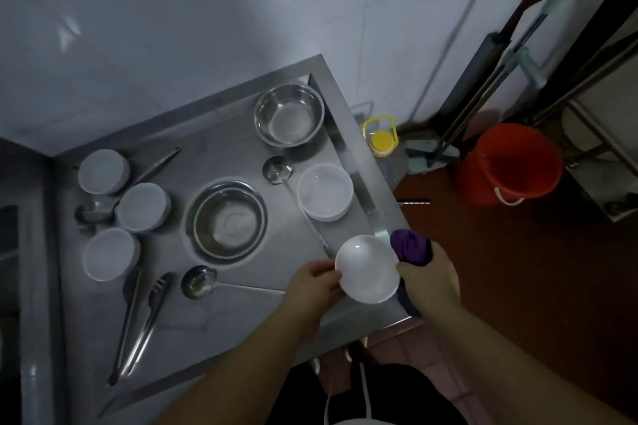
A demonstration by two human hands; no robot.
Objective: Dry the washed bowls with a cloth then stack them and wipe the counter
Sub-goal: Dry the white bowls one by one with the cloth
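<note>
The left hand has its fingers curled round the near-left rim of a white bowl, pinching it and holding it mouth-up over the near right corner of the steel desk. The right hand grips a bunched purple cloth, fingers closed tight round it, thumb just touching the bowl's right rim. To dry it well, I'd say push the cloth down inside and turn the bowl with the left hand so the whole curve gets wiped, then the outside and foot. Three white bowls sit upside down at the far left, probably waiting their turn. Between them and the hands lie a steel basin, a ladle and tongs; a lidded container is just beyond the bowl
</note>
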